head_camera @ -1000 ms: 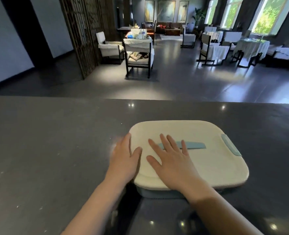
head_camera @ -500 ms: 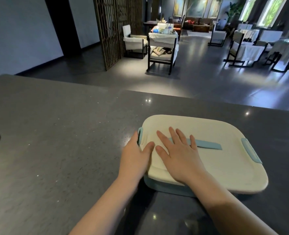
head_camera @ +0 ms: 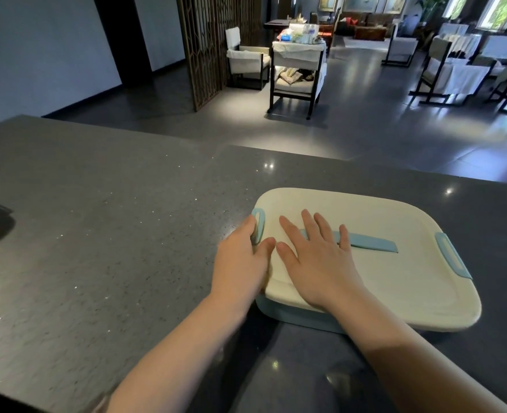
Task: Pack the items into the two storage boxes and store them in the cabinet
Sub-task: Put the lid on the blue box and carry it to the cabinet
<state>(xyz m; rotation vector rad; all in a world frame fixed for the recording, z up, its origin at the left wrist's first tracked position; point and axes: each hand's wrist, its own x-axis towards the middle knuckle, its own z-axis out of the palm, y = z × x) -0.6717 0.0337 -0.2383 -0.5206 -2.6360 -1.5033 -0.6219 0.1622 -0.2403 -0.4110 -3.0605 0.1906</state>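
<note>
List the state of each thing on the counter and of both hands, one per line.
Box: on the counter, lid on.
Lid: lying flat on the box.
Left clip: left hand's fingers at it.
Right clip: untouched.
Left hand: at the lid's left edge.
Right hand: flat on the lid, fingers spread.
</note>
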